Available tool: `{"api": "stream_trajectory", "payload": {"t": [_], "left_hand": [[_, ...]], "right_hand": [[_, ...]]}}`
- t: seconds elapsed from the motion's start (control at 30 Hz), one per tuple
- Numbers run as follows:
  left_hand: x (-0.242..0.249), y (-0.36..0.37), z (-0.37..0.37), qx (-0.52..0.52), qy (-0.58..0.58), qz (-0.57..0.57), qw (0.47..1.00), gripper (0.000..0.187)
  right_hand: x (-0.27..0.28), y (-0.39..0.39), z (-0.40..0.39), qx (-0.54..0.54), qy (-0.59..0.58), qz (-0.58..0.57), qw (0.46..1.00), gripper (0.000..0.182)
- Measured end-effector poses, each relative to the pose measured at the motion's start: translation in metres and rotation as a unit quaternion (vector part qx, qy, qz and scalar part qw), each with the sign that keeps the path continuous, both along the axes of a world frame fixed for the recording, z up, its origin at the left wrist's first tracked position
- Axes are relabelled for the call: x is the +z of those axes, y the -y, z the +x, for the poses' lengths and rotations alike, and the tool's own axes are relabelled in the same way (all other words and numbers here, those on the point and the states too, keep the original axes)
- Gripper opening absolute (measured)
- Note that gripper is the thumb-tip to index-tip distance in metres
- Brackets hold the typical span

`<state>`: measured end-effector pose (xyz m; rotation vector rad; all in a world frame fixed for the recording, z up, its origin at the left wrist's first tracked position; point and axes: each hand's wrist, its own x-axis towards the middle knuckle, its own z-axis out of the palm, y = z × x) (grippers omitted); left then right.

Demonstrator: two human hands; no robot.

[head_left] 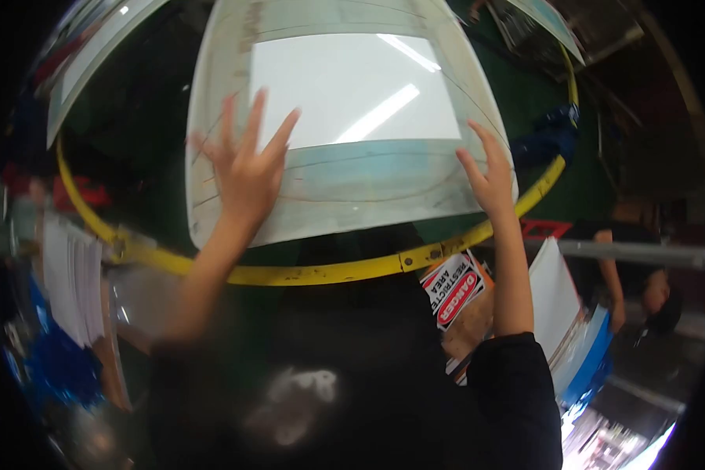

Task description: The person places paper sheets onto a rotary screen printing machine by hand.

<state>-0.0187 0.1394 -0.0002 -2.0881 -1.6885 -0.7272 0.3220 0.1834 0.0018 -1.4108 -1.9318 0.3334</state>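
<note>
White sheet (313, 98) lay flat on worktop (368, 186) — placed, ungripped; left hand (248, 178) and right hand (492, 182) had fingers apart.

1 glossy white sheet (352, 86) lies on the pale board (368, 188); the left hand (251, 168) spreads at the board's left side, the right hand (491, 180) near its right edge.

"DANGER" and apparently "RESTRICTED AREA" on a sign (456, 290)

Stacked white sheets (72, 282) sit near a blue bundle (63, 366)
</note>
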Motion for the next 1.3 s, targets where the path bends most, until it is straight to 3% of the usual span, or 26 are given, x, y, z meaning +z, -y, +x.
{"api": "stream_trajectory", "payload": {"t": [0.03, 0.1, 0.13, 0.2, 0.3, 0.4, 0.53, 0.67, 0.73, 0.87, 0.93, 0.97, 1.03, 1.13, 1.17, 1.2, 1.23, 1.3], "left_hand": [[0.004, 0.024, 0.002, -0.027, 0.056, 0.03, 0.998, 0.046], [0.006, 0.077, 0.005, -0.019, 0.046, 0.065, 0.997, 0.036], [0.002, 0.104, 0.002, -0.023, 0.064, 0.019, 0.998, 0.033], [-0.019, 0.141, 0.01, -0.027, 0.109, -0.005, 0.994, 0.033], [-0.027, 0.164, 0.036, -0.054, 0.176, -0.084, 0.979, 0.03], [-0.035, 0.165, 0.06, -0.128, 0.244, -0.118, 0.954, 0.03], [-0.001, 0.14, 0.075, -0.223, 0.206, -0.113, 0.946, 0.031], [0.0, 0.13, 0.063, -0.154, 0.204, -0.034, 0.966, 0.03], [-0.01, 0.13, 0.057, -0.146, 0.276, -0.013, 0.95, 0.028], [0.008, 0.137, 0.074, -0.188, 0.283, -0.052, 0.939, 0.022], [0.006, 0.138, 0.084, -0.229, 0.29, -0.077, 0.926, 0.022], [0.015, 0.137, 0.089, -0.262, 0.273, -0.085, 0.922, 0.023], [0.023, 0.134, 0.094, -0.289, 0.259, -0.074, 0.919, 0.028], [0.032, 0.132, 0.101, -0.304, 0.312, -0.11, 0.893, 0.024], [0.035, 0.133, 0.108, -0.318, 0.339, -0.141, 0.874, 0.026], [0.038, 0.136, 0.117, -0.333, 0.364, -0.172, 0.853, 0.028], [0.041, 0.138, 0.128, -0.35, 0.387, -0.204, 0.828, 0.03], [0.048, 0.146, 0.154, -0.398, 0.453, -0.429, 0.672, 0.05]], "right_hand": [[0.013, 0.025, 0.018, -0.015, 0.08, 0.081, 0.993, 0.044], [0.019, 0.083, 0.062, -0.102, 0.186, 0.115, 0.97, 0.045], [0.012, 0.113, 0.088, -0.133, 0.187, 0.11, 0.967, 0.044], [-0.011, 0.177, 0.141, -0.189, 0.204, 0.017, 0.96, 0.055], [-0.023, 0.247, 0.159, -0.268, 0.332, -0.089, 0.9, 0.07], [-0.061, 0.289, 0.176, -0.36, 0.335, -0.205, 0.846, 0.077], [-0.078, 0.306, 0.207, -0.337, 0.235, -0.244, 0.879, 0.065], [-0.092, 0.316, 0.215, -0.29, 0.231, -0.165, 0.914, 0.051], [-0.092, 0.32, 0.213, -0.283, 0.218, -0.111, 0.927, 0.044], [-0.105, 0.325, 0.216, -0.444, 0.202, 0.086, 0.869, 0.034], [-0.098, 0.324, 0.214, -0.432, 0.12, 0.118, 0.886, 0.044], [-0.081, 0.33, 0.212, -0.391, 0.221, 0.135, 0.883, 0.044], [-0.053, 0.34, 0.216, -0.369, 0.264, 0.201, 0.868, 0.033], [0.014, 0.343, 0.183, -0.394, 0.338, 0.338, 0.785, 0.036], [0.024, 0.343, 0.173, -0.415, 0.298, 0.392, 0.765, 0.034], [0.044, 0.341, 0.147, -0.422, 0.337, 0.402, 0.74, 0.027], [0.048, 0.338, 0.13, -0.401, 0.316, 0.436, 0.741, 0.021], [0.053, 0.332, 0.106, -0.359, 0.279, 0.501, 0.737, 0.018]]}}
